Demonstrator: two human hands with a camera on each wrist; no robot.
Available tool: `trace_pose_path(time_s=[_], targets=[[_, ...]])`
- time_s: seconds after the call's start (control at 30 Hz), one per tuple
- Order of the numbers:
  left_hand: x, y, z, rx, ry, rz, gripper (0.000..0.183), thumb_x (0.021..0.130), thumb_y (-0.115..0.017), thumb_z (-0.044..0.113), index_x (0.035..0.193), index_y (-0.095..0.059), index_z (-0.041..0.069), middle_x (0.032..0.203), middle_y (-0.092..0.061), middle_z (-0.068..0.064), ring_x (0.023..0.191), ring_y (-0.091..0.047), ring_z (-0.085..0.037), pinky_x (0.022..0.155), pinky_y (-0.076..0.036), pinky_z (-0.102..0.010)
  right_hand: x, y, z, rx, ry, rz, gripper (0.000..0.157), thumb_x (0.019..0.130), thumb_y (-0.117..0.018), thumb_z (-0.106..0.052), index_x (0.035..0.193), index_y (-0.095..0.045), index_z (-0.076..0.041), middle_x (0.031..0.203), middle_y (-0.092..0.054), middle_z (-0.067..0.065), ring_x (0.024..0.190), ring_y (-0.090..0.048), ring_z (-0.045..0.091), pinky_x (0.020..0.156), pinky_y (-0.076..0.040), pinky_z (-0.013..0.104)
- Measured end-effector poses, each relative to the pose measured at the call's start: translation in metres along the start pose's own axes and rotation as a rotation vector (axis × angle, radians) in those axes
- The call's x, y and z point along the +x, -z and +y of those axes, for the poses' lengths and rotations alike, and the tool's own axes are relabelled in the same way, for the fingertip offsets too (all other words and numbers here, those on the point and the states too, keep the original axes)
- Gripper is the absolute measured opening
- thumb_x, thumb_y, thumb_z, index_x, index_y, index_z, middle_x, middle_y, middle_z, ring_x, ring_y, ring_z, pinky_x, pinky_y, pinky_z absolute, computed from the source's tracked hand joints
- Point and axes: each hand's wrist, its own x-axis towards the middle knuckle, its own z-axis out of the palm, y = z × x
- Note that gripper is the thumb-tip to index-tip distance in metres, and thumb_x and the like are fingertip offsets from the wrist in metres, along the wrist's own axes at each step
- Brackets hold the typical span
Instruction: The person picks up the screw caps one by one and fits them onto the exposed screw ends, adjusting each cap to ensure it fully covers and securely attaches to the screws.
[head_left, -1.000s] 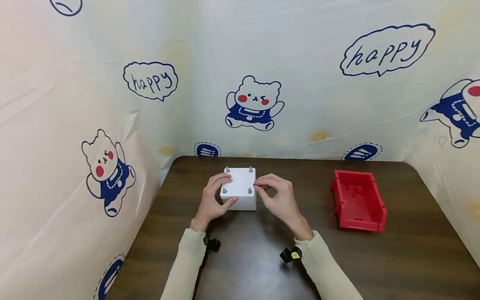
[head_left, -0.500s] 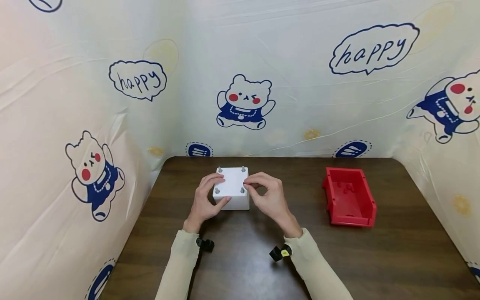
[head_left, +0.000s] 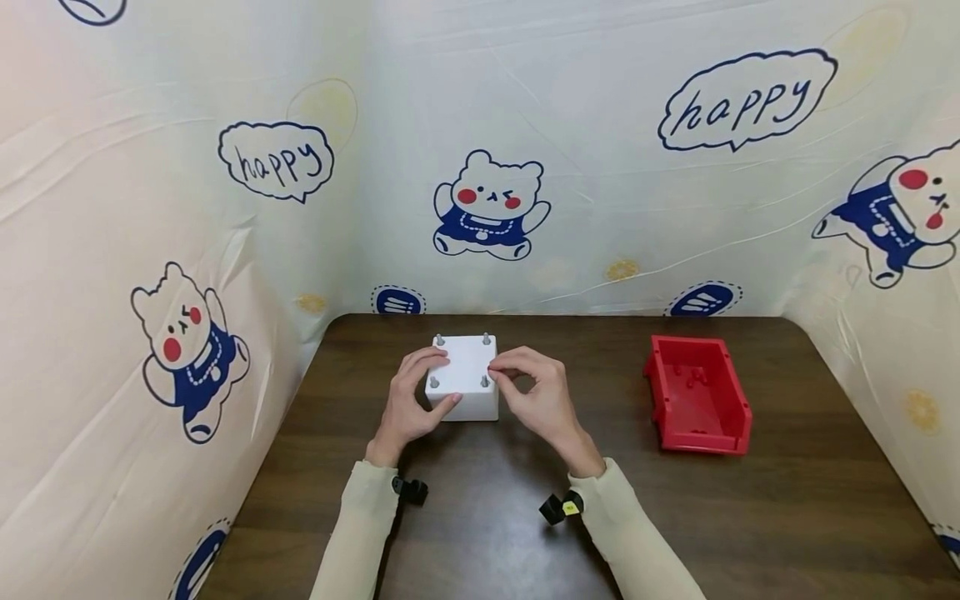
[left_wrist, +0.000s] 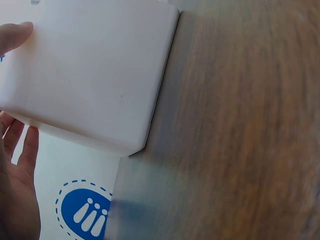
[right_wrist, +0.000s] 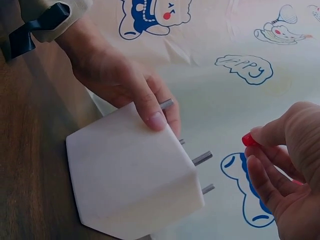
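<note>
Gripping with thumb and fingers, the left hand [head_left: 403, 410] holds a white block [head_left: 468, 364] on the table [head_left: 480, 517]; four metal studs [right_wrist: 202, 158] rise from its top. Just beside, the right hand [head_left: 545, 408] pinches a small red piece [right_wrist: 248, 140]. Farther right, a red bin [head_left: 705, 442] contains red pieces [head_left: 697, 377].

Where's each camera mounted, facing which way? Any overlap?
Head: on the head, facing forward and down at the brown wood-grain table, white box-shaped block with four metal studs, and red plastic bin; left hand, right hand and cream sleeves show.
Left wrist: on that wrist, facing one side of the block and the table; left hand shows at the left edge.
Right wrist: on that wrist, facing the block and studs; right hand pinches a small red piece, left hand and sleeve opposite.
Shared by head and right wrist: studs, both hands.
</note>
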Motion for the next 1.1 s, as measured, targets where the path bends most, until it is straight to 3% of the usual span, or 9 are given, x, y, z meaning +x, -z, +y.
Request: trace_pose_path(time_s=[0.37, 0.73, 1.1], targets=[[0.000, 0.001, -0.001, 0.007, 0.011, -0.008, 0.051, 0.081, -0.090, 0.031, 0.126, -0.072, 0.017, 0.142, -0.066, -0.001, 0.138, -0.053, -0.024, 0.118, -0.042, -0.052, -0.003, -0.006, 0.003, -0.002, 0.010, -0.010, 0.013, 0.089, -0.081, 0.006, 0.100, -0.083, -0.001, 0.100, -0.080, 0.008, 0.083, -0.076, 0.020, 0.072, -0.064, 0.032], [0.001, 0.000, -0.001, 0.008, 0.006, -0.005, 0.052, 0.080, -0.091, 0.030, 0.126, -0.072, 0.017, 0.142, -0.067, -0.001, 0.137, -0.054, -0.024, 0.118, -0.043, -0.050, -0.004, -0.007, 0.005, 0.000, 0.002, -0.011, 0.013, 0.090, -0.081, 0.006, 0.102, -0.083, 0.000, 0.101, -0.079, 0.008, 0.084, -0.076, 0.021, 0.073, -0.064, 0.029], [0.001, 0.000, 0.000, 0.002, 0.002, -0.003, 0.051, 0.081, -0.090, 0.030, 0.126, -0.072, 0.016, 0.142, -0.067, -0.002, 0.138, -0.054, -0.025, 0.119, -0.041, -0.048, -0.004, -0.008, 0.011, -0.007, -0.014, -0.019, 0.016, 0.089, -0.082, 0.007, 0.103, -0.083, 0.001, 0.103, -0.080, 0.008, 0.089, -0.077, 0.022, 0.075, -0.066, 0.037]])
